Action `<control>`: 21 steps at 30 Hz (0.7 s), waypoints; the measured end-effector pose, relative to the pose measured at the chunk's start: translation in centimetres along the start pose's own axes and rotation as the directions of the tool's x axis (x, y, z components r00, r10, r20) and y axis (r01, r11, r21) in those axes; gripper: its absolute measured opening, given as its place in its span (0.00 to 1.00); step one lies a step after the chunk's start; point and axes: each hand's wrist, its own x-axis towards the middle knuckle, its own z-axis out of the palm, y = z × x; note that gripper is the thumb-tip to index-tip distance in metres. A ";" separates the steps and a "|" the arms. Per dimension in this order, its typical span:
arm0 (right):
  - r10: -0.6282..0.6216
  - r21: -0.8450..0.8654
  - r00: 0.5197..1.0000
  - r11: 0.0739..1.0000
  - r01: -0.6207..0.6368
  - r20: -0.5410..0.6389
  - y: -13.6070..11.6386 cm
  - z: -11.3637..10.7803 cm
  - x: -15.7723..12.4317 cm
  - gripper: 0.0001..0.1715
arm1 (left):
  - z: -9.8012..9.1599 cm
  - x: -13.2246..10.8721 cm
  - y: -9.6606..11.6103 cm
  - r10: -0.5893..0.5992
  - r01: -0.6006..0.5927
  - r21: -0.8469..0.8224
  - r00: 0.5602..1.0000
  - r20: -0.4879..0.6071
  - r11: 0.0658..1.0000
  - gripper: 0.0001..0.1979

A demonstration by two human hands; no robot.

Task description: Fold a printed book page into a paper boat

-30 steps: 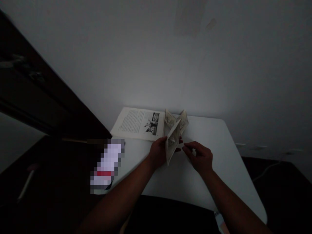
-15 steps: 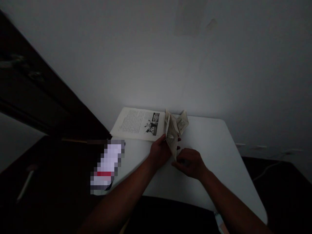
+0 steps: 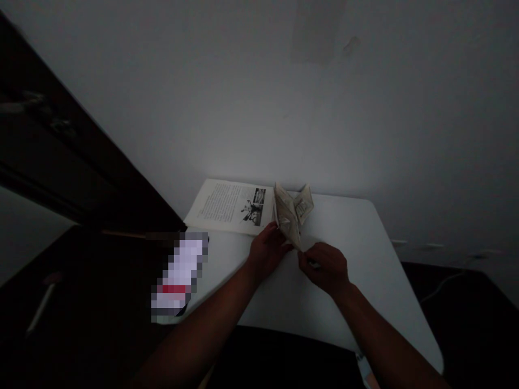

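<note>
A folded piece of printed paper [image 3: 288, 219] stands over the white table [image 3: 365, 254], pointed and creased. My left hand [image 3: 265, 253] pinches its left side with closed fingers. My right hand [image 3: 324, 267] grips its lower tip from the right, fingers curled. Behind it lies another folded paper shape [image 3: 305, 201] at the table's far edge.
An open book [image 3: 231, 205] with text and a small picture lies at the table's far left. A blurred-out white and red object [image 3: 178, 275] sits at the table's left edge. Dark furniture [image 3: 60, 162] rises on the left. A pale wall stands behind.
The paper was turned and its lower tip drawn up and rightward. My right hand moved in from the right and took hold of the tip. The left hand stayed on the paper.
</note>
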 end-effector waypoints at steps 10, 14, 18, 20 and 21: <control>0.237 -0.150 0.954 0.952 -0.266 -0.182 2.1 -1.7 0.0 0.12 | -0.1 -0.3 -0.7 0.045 -0.068 0.240 0.994 0.098 0.968 0.10; 0.358 -0.254 0.925 0.889 -0.380 -0.131 3.7 -1.8 -0.2 0.15 | -0.1 -0.3 -0.6 0.052 -0.073 0.257 0.995 0.088 0.964 0.10; 0.456 -0.321 0.890 0.840 -0.437 -0.017 4.4 -1.6 -0.5 0.17 | -0.1 -0.3 -0.6 0.049 -0.068 0.256 0.995 0.082 0.964 0.11; 0.494 -0.351 0.869 0.817 -0.457 0.019 4.5 -1.5 -0.5 0.17 | -0.2 -0.3 -0.7 0.047 -0.066 0.254 0.996 0.080 0.965 0.10; 0.510 -0.361 0.860 0.808 -0.467 0.030 4.6 -1.5 -0.5 0.18 | -0.2 -0.3 -0.7 0.050 -0.069 0.253 0.995 0.081 0.965 0.10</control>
